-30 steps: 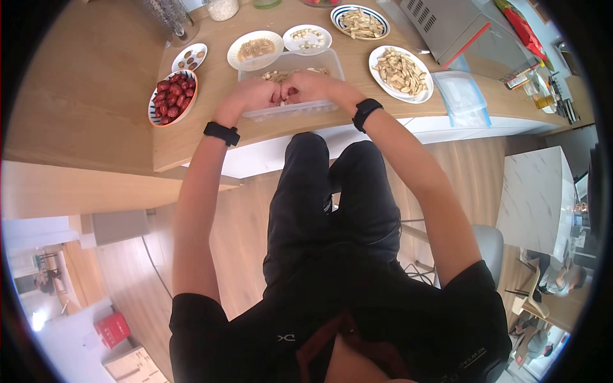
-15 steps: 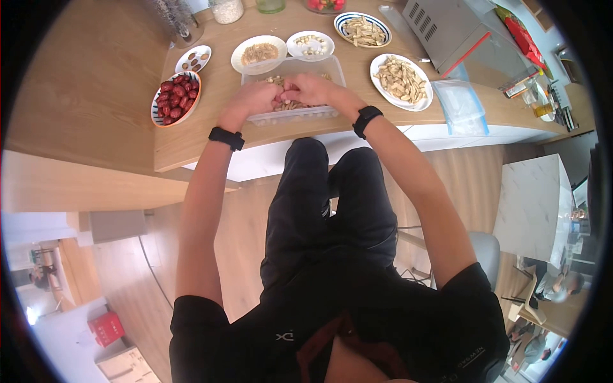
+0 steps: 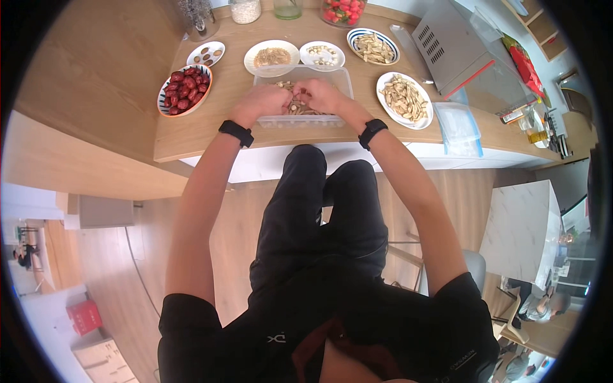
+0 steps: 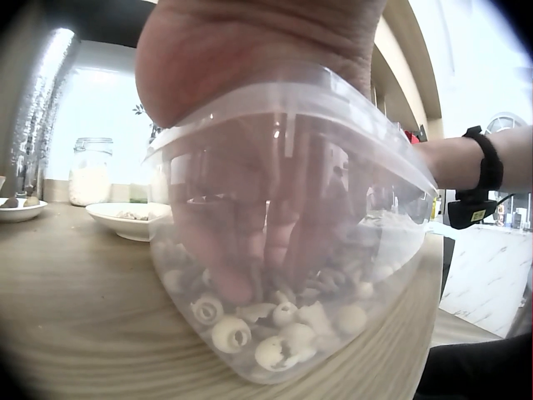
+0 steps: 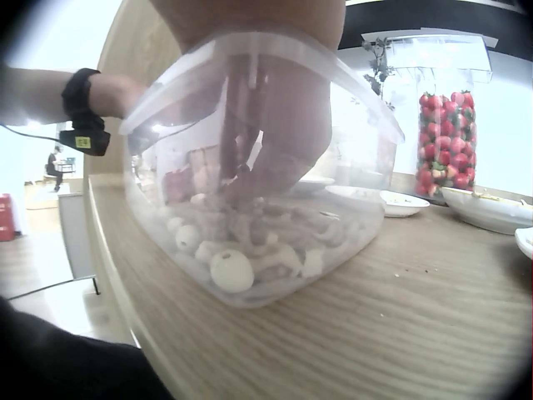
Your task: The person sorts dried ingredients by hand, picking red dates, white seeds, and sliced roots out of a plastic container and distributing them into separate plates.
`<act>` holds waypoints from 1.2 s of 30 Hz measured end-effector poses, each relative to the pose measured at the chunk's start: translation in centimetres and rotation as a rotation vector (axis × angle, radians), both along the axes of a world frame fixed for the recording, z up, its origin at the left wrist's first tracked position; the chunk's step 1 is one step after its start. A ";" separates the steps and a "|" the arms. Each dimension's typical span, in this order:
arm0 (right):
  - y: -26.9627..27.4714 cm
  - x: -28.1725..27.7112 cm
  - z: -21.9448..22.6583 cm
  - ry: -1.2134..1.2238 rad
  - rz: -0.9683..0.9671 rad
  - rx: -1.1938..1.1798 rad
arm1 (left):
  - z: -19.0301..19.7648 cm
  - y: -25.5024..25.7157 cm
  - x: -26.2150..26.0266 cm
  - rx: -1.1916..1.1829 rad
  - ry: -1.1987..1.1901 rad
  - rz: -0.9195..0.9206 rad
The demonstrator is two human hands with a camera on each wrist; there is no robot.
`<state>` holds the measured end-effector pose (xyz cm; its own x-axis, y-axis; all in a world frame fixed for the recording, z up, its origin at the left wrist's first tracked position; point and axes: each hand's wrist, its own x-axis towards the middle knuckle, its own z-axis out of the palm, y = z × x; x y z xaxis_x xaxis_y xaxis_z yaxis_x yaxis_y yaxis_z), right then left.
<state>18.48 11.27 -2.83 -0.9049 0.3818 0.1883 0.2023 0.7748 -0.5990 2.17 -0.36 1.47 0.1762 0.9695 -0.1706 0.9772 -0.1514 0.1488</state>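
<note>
A clear plastic container (image 3: 306, 121) stands near the counter's front edge, holding a layer of dried pieces (image 3: 297, 110). Both hands reach into it. My left hand (image 3: 265, 102) extends its fingers down among the pieces; through the wall in the left wrist view, its fingertips (image 4: 231, 287) touch them. Close beside it, my right hand (image 3: 322, 96) also points its fingers down into the mix. Pale round pieces with small holes (image 5: 231, 272), like lotus seeds, lie with thin slices on the container's bottom. The wall blurs the fingertips of the right hand.
Behind the container are a plate of thin shreds (image 3: 271, 50) and a plate of small pale pieces (image 3: 322, 48). Red dates fill a bowl (image 3: 205, 96) at left. Dried slices (image 3: 405, 99) sit on a plate at right, beside plastic bags (image 3: 458, 124). Strawberries (image 3: 345, 11) stand behind.
The hands have gone from meeting closely over the pieces to slightly apart, with more of the mix showing between them. The head view has shifted a little, revealing more of the counter's back.
</note>
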 end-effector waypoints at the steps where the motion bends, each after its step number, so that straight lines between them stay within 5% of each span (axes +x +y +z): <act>1: 0.0 0.0 0.3 0.000 0.003 0.004 | 0.0 0.0 -0.1 0.010 -0.005 0.001; 6: 0.8 0.7 3.7 0.068 -0.121 0.177 | -0.1 -0.2 -0.3 0.072 -0.053 -0.022; 11: 7.1 2.0 5.9 0.170 -0.362 0.193 | -0.7 0.0 -0.8 0.086 -0.081 -0.041; 14: 13.0 3.5 2.5 0.179 -0.492 0.056 | 0.1 -0.3 -0.3 0.060 -0.091 -0.017; 16: 14.5 4.3 2.1 -0.198 -0.565 -0.081 | 0.3 -0.4 -0.2 0.054 -0.093 0.001; 19: 13.7 4.8 1.5 -0.135 -0.641 -0.263 | 0.0 -0.1 -0.3 0.040 -0.061 0.004; 22: 13.8 4.7 1.9 -0.057 -0.515 -0.204 | -0.8 0.1 -0.6 0.055 -0.056 -0.007; 31: 13.2 2.2 4.3 0.137 -0.638 -0.206 | -0.8 0.0 -0.4 0.107 -0.098 -0.002; 36: 10.1 1.7 5.0 0.175 -0.536 -0.151 | -1.0 -0.1 -0.4 0.103 -0.113 0.025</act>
<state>20.21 21.35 2.20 -0.5381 0.8121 0.2258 0.4304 0.4951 -0.7548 1.76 -0.43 0.45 0.1645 0.9851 -0.0501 0.9586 -0.1478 0.2433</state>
